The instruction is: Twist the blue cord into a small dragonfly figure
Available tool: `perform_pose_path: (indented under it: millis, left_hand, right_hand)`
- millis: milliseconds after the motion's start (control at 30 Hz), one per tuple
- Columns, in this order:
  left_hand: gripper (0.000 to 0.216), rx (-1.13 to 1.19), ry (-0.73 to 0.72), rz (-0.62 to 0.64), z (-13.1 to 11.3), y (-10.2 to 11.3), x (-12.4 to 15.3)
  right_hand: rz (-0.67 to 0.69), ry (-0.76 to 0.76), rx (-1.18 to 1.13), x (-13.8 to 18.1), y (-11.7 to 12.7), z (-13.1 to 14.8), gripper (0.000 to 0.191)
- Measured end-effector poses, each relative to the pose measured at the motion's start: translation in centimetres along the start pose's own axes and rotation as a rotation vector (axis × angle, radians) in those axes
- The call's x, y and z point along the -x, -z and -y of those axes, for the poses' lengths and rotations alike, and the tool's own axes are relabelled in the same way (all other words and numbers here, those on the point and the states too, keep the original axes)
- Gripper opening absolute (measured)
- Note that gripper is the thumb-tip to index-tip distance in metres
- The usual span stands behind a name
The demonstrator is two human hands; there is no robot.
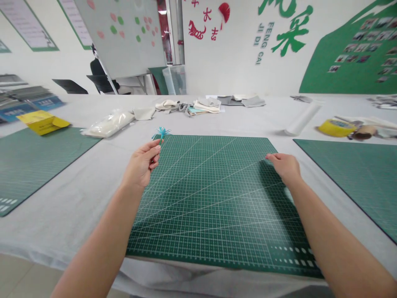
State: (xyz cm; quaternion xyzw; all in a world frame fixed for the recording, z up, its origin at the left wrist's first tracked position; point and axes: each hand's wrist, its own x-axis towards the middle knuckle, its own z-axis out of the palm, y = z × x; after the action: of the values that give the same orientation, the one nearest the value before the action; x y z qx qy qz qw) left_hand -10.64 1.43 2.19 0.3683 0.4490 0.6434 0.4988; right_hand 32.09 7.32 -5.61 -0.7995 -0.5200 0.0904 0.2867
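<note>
Green mat (217, 198) under the right hand (285, 165); left hand (141, 165) pinches teal tassel (161, 132).

Two bare arms show. The left hand (141, 163) lies at 9 o'clock from the middle of the view. The left forearm (102, 236) comes in from 7 o'clock and is bare all the way to the lower edge. The right hand (285, 165) lies at 3 o'clock. The right forearm (335, 244) comes in from 5 o'clock, likewise bare to the edge. Both forearms are slim and smooth, widening from narrow wrists (291, 179) toward the elbows. The fingers (155, 151) are slender; their nails are too small to judge. The lens stretches both arms broad near the lower corners, at 5 and 7 o'clock.
</note>
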Motion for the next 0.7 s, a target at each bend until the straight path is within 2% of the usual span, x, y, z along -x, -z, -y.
perform_pose_path:
  millis: [133,267,400,533,600,667,700]
  left_hand:
    - [0.027,-0.016,0.005,0.009,0.1,-0.2,0.1]
    - [0.028,0.020,0.011,-0.014,-0.1,0.2,-0.1]
    - [0.029,0.015,0.007,-0.009,0.0,0.4,-0.3]
    - [0.028,-0.013,0.017,0.004,0.1,0.2,-0.2]
    - [0.028,-0.021,0.015,0.007,0.2,0.1,-0.1]
    - [0.029,-0.029,0.005,0.012,0.3,-0.1,0.0]
    - [0.029,-0.034,0.000,0.016,0.3,-0.1,0.1]
  right_hand:
    - [-0.022,0.026,0.077,0.0,0.5,-0.5,0.038]
    - [0.036,0.109,0.161,0.4,1.3,-0.3,0.038]
    - [0.036,0.167,0.335,0.6,2.8,-1.6,0.040]
    - [-0.024,0.100,0.420,0.8,3.9,-3.3,0.041]
    - [0.005,0.084,0.393,1.0,3.8,-3.5,0.036]
    - [0.039,0.161,0.355,1.4,3.4,-3.1,0.031]
    - [0.016,0.253,0.345,1.7,3.1,-2.8,0.029]
